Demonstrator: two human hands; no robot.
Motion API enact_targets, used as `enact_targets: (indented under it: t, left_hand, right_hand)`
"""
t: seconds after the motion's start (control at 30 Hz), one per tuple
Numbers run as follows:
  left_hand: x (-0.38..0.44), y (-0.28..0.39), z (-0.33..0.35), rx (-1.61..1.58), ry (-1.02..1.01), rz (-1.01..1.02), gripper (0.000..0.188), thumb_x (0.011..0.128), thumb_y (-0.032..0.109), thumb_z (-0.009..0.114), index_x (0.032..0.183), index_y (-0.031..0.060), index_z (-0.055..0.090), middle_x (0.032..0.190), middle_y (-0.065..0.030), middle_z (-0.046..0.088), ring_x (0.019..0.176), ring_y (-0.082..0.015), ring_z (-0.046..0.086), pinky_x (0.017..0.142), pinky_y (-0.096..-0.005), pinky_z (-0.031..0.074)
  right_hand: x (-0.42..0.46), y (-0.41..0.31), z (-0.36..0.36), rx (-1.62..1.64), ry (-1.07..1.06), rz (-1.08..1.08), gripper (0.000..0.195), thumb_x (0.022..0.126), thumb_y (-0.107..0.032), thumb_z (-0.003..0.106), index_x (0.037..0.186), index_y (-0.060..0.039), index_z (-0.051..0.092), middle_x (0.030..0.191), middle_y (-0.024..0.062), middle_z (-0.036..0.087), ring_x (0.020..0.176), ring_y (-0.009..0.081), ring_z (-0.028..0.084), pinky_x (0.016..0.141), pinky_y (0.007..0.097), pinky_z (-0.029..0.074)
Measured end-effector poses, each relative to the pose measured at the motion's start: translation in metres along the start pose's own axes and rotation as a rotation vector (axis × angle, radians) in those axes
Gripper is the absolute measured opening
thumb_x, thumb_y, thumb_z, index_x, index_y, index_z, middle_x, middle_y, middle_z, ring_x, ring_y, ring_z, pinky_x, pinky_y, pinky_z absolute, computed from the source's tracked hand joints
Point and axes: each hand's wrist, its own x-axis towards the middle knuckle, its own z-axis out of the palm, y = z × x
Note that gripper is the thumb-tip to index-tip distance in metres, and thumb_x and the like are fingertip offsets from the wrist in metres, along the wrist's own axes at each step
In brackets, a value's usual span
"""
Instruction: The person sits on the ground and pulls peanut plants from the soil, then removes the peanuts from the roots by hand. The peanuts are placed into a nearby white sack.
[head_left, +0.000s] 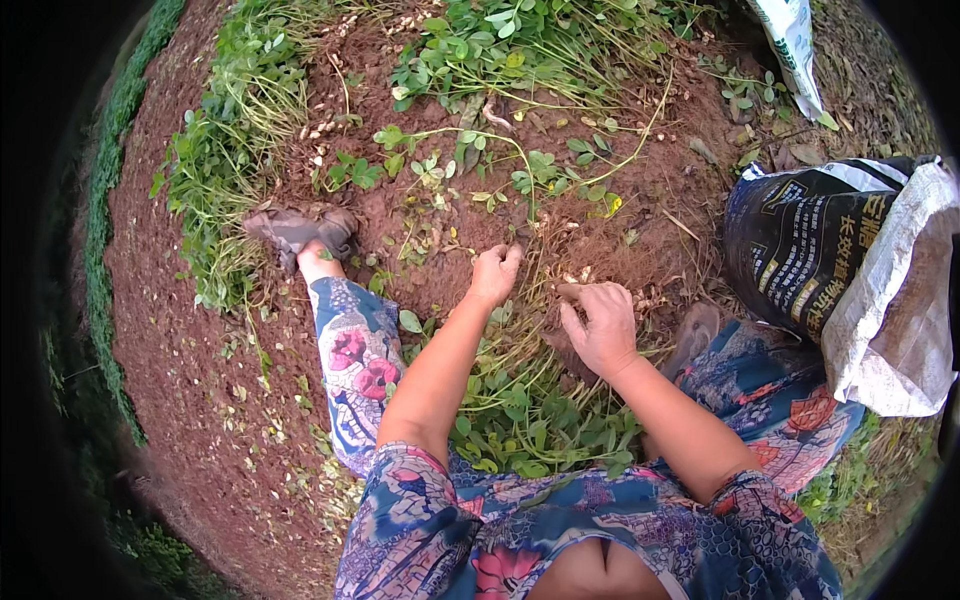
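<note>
Uprooted peanut plants (547, 420) lie between my legs, leaves towards me and their tangled roots (611, 251) pointing away. Pale peanut pods (579, 276) show among those roots. My left hand (495, 274) is at the left edge of the root tangle, fingers bent in together; whether something is pinched in them is hidden. Over the right side of the stems, my right hand (602, 322) has its fingers curled at the roots and its thumb lowered. Its fingertips are partly hidden, so any grip there is unclear.
A black and white woven sack (810, 247), bearing writing, lies at the right with its mouth towards me. Another white bag (787, 52) is beyond it. More peanut plants are heaped ahead (525, 45) and at the left (225, 150). My shoe (307, 229) rests on reddish soil (217, 360).
</note>
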Motion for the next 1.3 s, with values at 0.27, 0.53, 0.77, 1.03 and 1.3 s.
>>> enact_targets:
  t: [0.27, 0.53, 0.77, 1.03, 1.3]
  left_hand:
    - [-0.083, 0.060, -0.015, -0.449, -0.489, -0.166, 0.034, 0.097, 0.032, 0.043, 0.087, 0.0040, 0.060, 0.063, -0.0010, 0.056, 0.051, -0.0071, 0.050, 0.046, -0.0205, 0.040]
    - [0.023, 0.023, 0.059, 0.323, -0.068, -0.125, 0.058, 0.078, 0.036, 0.063, 0.123, 0.0016, 0.049, 0.119, -0.0239, 0.055, 0.113, -0.0363, 0.052, 0.096, -0.0403, 0.041]
    - [-0.027, 0.039, 0.002, -0.715, -0.160, 0.040, 0.037, 0.085, 0.005, 0.060, 0.121, 0.0016, 0.051, 0.113, -0.0066, 0.060, 0.101, -0.0147, 0.057, 0.088, -0.0300, 0.046]
    - [-0.147, 0.067, -0.046, -0.687, -0.335, 0.186, 0.046, 0.094, 0.025, 0.047, 0.130, -0.0025, 0.040, 0.123, -0.0082, 0.053, 0.110, -0.0165, 0.050, 0.098, -0.0307, 0.037]
    - [-0.223, 0.107, -0.023, -0.542, -0.302, 0.154, 0.056, 0.079, 0.016, 0.072, 0.121, -0.0018, 0.040, 0.099, -0.0088, 0.060, 0.084, -0.0115, 0.058, 0.072, -0.0258, 0.047]
  right_hand:
    - [-0.007, 0.020, 0.006, 0.476, 0.017, 0.156, 0.022, 0.085, -0.018, 0.060, 0.101, -0.0041, 0.065, 0.080, 0.0137, 0.065, 0.075, 0.0289, 0.064, 0.070, 0.0367, 0.050]
    - [-0.003, 0.002, 0.018, 0.374, -0.252, 0.220, 0.015, 0.090, -0.014, 0.045, 0.096, -0.0032, 0.054, 0.069, 0.0085, 0.054, 0.069, 0.0227, 0.055, 0.074, 0.0366, 0.045]
    - [-0.040, 0.074, 0.030, 0.556, -0.558, 0.646, 0.057, 0.084, -0.002, 0.035, 0.140, -0.0111, 0.037, 0.120, 0.0148, 0.056, 0.095, 0.0204, 0.056, 0.091, 0.0317, 0.041]
    - [-0.004, 0.015, -0.017, 1.361, -0.342, 0.742, 0.034, 0.093, -0.031, 0.051, 0.115, -0.0063, 0.059, 0.096, 0.0045, 0.062, 0.076, 0.0112, 0.060, 0.065, 0.0268, 0.048]
    - [-0.041, -0.037, -0.076, 1.403, -0.661, 0.559, 0.042, 0.085, -0.039, 0.062, 0.109, -0.0043, 0.056, 0.098, 0.0044, 0.061, 0.083, 0.0154, 0.061, 0.071, 0.0319, 0.053]
